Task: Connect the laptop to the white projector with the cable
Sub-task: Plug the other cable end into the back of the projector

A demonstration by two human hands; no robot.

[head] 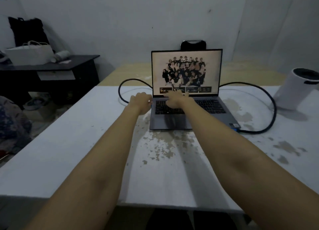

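Head view: laptop (187,98) open on the white table (69,134), screen lit. Black cable (269,108) loops behind the lid; a blue-tipped plug (235,130) lies loose by the laptop's front right corner, near the white projector (296,89) at far right. The cable's other loop comes round the left side to the laptop's left edge. Left hand (140,102) curled there, fingers closed around something small, likely the other plug; cannot tell for sure. Right hand (176,100) flat on the keyboard, fingers spread, holding nothing, seemingly bracing the laptop.

Judgement: cable looks thick, braided, stiff, springy in its loops. Grip the plug body, not the cord. Laptop light enough to slide; hold it down while pushing.
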